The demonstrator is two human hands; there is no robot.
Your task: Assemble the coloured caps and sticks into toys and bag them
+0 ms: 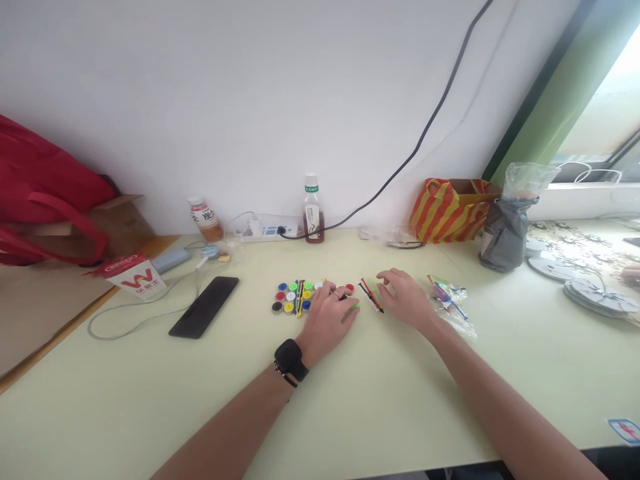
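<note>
Small round pots with coloured lids stand in rows on the table. My left hand, with a black watch at the wrist, lies over the right part of these pots, its fingers spread among them. A bit of light green shows beside its thumb; what it is I cannot make out. Across the pots lies a bundle of thin yellow and black sticks. To the right, my right hand hovers open with bent fingers, close beside thin red, white and black sticks. Nothing shows between its fingertips.
More coloured sticks in a clear plastic bag lie right of my right hand. A black phone and cable are at left. Behind stand a bottle, a power strip and a striped bag. Grey discs sit far right.
</note>
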